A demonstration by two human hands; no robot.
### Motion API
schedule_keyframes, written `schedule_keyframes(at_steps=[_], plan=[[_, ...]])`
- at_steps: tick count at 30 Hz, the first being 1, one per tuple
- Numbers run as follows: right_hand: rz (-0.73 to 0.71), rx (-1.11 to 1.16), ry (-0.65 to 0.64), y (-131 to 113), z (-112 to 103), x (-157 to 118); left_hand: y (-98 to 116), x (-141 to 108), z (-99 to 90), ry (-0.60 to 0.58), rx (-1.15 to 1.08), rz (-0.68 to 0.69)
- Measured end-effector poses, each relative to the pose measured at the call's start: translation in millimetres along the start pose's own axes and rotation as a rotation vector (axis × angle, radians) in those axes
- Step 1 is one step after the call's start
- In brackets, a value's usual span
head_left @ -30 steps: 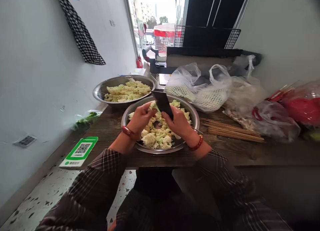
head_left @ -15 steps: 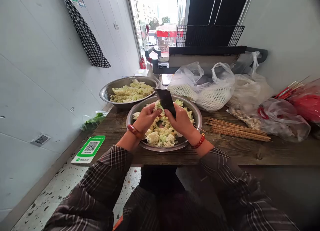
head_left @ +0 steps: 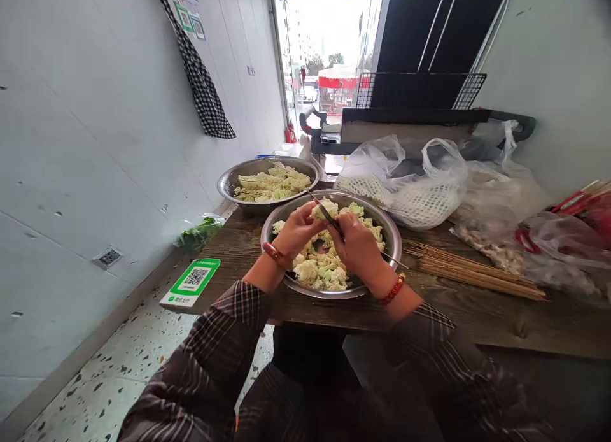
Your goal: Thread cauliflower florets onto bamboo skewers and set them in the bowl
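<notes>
My left hand [head_left: 296, 233] holds a cauliflower floret [head_left: 325, 209] above the near metal bowl [head_left: 281, 278]. My right hand [head_left: 358, 243] is closed on a dark-bladed knife [head_left: 323, 207], its blade seen nearly edge-on and against the floret. Cut cauliflower pieces [head_left: 324, 270] lie in the bowl beneath both hands. A thin stick [head_left: 396, 260] pokes out past the bowl's right rim. Behind to the left, a second metal bowl [head_left: 228, 186] holds skewered cauliflower [head_left: 273, 182].
Bamboo skewers [head_left: 477, 271] lie on the wooden table [head_left: 458, 314] at the right. Plastic bags [head_left: 424, 187] line the back. A green QR card [head_left: 191, 281] sits at the left edge, near a bag of green vegetables [head_left: 200, 230] by the wall.
The knife has turned from showing its broad face to nearly edge-on, blade against the floret. The whole scene has shifted right and slightly down in view.
</notes>
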State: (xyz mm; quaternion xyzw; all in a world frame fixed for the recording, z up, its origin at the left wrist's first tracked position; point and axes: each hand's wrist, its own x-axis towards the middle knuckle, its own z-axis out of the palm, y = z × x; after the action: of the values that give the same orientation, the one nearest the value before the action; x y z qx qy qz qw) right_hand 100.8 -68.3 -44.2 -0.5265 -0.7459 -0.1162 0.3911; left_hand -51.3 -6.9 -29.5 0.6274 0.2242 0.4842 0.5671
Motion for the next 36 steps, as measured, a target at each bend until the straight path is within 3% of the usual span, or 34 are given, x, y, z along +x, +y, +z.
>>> schedule_keyframes(at_steps=[13,32,36], plan=[[-0.024,-0.008,0.009,-6,9,-4,-2,-3,16.3,0.181,-0.074,-0.03],[-0.014,0.062,0.076,-3,12,-7,-13,0,16.2,0.182,-0.157,-0.038],[-0.014,0.095,0.098,0,11,-7,-13,0,17.0,0.162,-0.164,-0.093]])
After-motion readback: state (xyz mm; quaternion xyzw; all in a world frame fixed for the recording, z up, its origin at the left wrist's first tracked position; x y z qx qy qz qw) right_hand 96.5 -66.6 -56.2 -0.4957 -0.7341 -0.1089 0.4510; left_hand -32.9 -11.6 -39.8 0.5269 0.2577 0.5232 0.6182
